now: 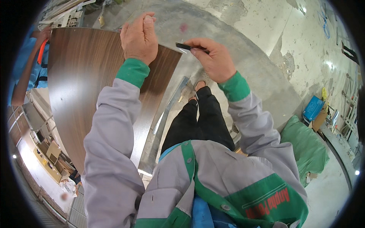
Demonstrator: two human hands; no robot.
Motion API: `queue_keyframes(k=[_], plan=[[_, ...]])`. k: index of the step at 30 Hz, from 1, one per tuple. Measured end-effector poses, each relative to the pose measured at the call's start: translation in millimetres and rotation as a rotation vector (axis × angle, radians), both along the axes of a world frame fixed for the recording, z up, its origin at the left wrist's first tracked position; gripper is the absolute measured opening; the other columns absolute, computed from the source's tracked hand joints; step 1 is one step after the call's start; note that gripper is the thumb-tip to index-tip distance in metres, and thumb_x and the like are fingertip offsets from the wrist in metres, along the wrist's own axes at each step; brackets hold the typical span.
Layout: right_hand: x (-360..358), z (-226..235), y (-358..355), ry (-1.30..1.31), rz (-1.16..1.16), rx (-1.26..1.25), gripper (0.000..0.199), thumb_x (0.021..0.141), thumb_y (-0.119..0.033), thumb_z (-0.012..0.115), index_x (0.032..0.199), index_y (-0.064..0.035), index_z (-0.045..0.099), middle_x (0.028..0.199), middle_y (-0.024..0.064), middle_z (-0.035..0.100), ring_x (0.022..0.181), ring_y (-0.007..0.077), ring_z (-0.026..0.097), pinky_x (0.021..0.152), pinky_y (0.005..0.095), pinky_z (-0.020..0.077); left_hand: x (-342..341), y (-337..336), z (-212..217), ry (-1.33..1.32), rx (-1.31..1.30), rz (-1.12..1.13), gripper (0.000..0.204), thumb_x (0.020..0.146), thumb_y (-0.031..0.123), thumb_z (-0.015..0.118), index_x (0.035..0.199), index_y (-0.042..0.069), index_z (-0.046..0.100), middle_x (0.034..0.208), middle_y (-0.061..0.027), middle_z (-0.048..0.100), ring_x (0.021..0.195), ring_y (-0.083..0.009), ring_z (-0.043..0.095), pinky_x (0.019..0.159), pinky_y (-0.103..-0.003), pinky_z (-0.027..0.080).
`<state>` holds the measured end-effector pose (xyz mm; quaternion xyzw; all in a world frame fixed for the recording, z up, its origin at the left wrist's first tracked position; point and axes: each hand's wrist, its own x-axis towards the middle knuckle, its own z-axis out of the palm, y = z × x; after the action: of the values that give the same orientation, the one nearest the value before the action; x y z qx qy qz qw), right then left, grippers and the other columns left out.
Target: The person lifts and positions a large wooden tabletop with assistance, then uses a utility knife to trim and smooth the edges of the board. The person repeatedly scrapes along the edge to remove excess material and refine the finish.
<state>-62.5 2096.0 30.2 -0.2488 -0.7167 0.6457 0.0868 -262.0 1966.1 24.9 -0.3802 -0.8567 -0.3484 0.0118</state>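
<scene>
A large dark wood-grain panel (87,95) stands upright, filling the left of the view, its top edge running toward the person's chest. Just right of the panel, a long metal strip (167,114) lies on the concrete floor (247,49). At the panel's far corner, the left hand (139,36) rests knuckles-up, fingers curled over the edge and gripping it. Right of that corner, apart from the panel, the right hand (213,57) pinches a slim dark blade-like tool (188,46), tip pointing toward the corner. Working cleanly likely means steadying the panel firmly and keeping the tool low along the edge.
</scene>
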Motion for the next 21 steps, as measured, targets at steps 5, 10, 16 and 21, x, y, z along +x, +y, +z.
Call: queue_keyframes(k=[5, 10, 16, 21], plan=[[-29.3, -1.4, 22.7, 0.187, 0.288, 0.194, 0.024, 0.092, 0.003, 0.064, 0.112, -0.0062, 0.074, 0.103, 0.0054, 0.072, 0.096, 0.0201, 0.067, 0.086, 0.0322, 0.0538, 0.1, -1.7, -2.0, -0.035, -0.022, 0.016, 0.034, 0.112, 0.037, 0.042, 0.125, 0.017, 0.068, 0.107, -0.0003, 0.076, 0.107, -0.0208, 0.069, 0.123, -0.05, 0.027], [-47.0, 3.3, 54.8, 0.368, 0.593, 0.492, 0.022, 0.087, -0.001, 0.065, 0.102, -0.0138, 0.075, 0.1, 0.0047, 0.071, 0.098, 0.0307, 0.066, 0.086, 0.043, 0.0538, 1.4, 0.8, -1.0, 0.025, -0.049, 0.056, 0.032, 0.111, 0.035, 0.045, 0.124, 0.017, 0.068, 0.097, -0.0019, 0.074, 0.1, -0.023, 0.069, 0.121, -0.053, 0.03], [-62.7, 5.0, 83.7, 0.365, 0.806, 0.348, 0.019, 0.086, -0.003, 0.067, 0.097, -0.0158, 0.076, 0.101, 0.0048, 0.071, 0.1, 0.031, 0.066, 0.087, 0.0439, 0.053, 4.8, 5.1, 3.7, 0.084, -0.151, 0.109, 0.03, 0.111, 0.034, 0.045, 0.122, 0.018, 0.068, 0.088, -0.0038, 0.071, 0.094, -0.0263, 0.068, 0.119, -0.054, 0.032], [-77.4, -7.7, 83.5, 0.477, 0.905, 0.388, 0.023, 0.083, 0.002, 0.069, 0.1, -0.013, 0.076, 0.106, 0.0055, 0.071, 0.102, 0.0303, 0.066, 0.085, 0.0405, 0.055, 8.4, 4.0, 4.1, 0.125, -0.21, 0.175, 0.031, 0.111, 0.034, 0.044, 0.122, 0.018, 0.068, 0.09, -0.0054, 0.072, 0.097, -0.0263, 0.069, 0.119, -0.053, 0.033]])
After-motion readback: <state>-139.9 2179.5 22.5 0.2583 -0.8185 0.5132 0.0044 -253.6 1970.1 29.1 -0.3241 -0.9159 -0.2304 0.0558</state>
